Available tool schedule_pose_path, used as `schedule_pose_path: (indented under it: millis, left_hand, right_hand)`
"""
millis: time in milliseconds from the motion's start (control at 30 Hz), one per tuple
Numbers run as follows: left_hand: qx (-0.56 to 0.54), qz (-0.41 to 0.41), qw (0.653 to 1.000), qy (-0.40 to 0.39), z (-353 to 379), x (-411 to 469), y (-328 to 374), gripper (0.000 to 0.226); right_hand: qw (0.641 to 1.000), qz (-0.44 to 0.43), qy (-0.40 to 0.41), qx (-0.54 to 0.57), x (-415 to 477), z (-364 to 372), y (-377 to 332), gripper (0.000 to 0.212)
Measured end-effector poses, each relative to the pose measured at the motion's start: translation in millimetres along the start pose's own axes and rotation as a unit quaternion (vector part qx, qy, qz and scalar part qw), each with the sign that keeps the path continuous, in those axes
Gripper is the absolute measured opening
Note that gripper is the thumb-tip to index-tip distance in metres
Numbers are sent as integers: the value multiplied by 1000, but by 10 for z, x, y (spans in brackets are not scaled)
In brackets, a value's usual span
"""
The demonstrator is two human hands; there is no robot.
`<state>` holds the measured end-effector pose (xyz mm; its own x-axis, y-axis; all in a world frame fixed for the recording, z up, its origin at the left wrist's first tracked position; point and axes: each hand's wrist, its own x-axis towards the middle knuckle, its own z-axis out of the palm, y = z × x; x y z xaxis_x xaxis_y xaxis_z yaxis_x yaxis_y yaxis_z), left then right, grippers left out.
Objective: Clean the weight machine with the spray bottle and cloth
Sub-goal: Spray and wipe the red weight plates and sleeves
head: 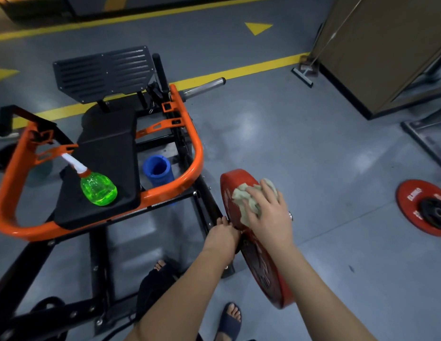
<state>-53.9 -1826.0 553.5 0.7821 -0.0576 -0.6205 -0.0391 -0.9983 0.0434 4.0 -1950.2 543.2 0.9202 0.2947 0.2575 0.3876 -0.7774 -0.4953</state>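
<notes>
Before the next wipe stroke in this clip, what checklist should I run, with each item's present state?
1. Cloth under the right hand: ok, the fingers press it flat on the weight plate.
2. Plate steadied: ok, the left hand grips its edge.
3. Spray bottle nearby: ok, it stands on the seat pad.
4. Plate face wetted with spray: cannot tell.
5. Plate's far side wiped: cannot tell, it is hidden.
</notes>
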Motion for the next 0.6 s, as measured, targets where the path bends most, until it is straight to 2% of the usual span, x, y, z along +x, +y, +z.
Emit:
schedule_pose_path:
  millis: [167,233,367,533,600]
  left_hand:
    - [16,13,1000,17,45,31,-11,41]
    - [29,18,999,19,30,52,3,34]
    - [32,27,999,33,17,69,15,33]
    - [10,25,999,37,88,50,-48,53]
    - [0,17,999,34,115,57,-77,58]
  right_hand:
    - [993,105,-43,21,-683,-336,186,48]
    - [995,98,-37,-3,-765,-329,191,54]
    - [996,48,1,-73,-617,-168,156,52]
    - [994,23,-6,-108,-244,-59,48,50]
    - [992,42,-43,-114,34,-8,-60,50]
